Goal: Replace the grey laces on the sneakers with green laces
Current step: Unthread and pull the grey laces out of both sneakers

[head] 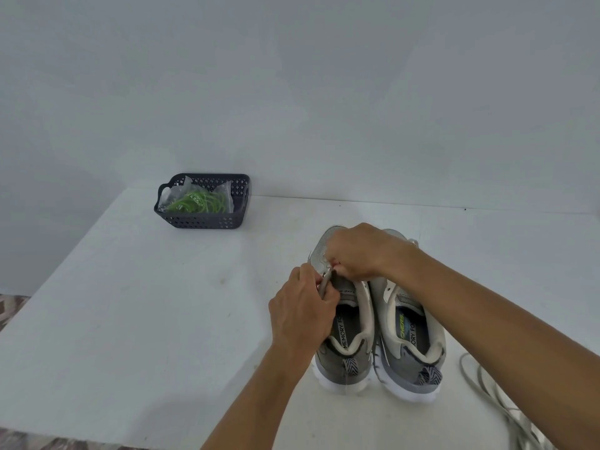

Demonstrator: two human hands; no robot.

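Gripping the tongue of the left sneaker (pixel 345 336), the left hand (pixel 300 311) pinched tight while the right hand (pixel 352 251) pinched at its eyelets, hiding the toe. Right sneaker (pixel 410 339) touched alongside. Grey lace (pixel 487 388) lay at four o'clock; green laces (pixel 198 203) sat bagged in the basket (pixel 203 220) at ten o'clock on the tabletop (pixel 130 303).

White table (pixel 136 303): dark perforated basket (pixel 207 219) at 11 o'clock by the wall, sneakers (pixel 378 336) side by side at 4 o'clock, loose grey lace (pixel 493 394) at 5 o'clock.
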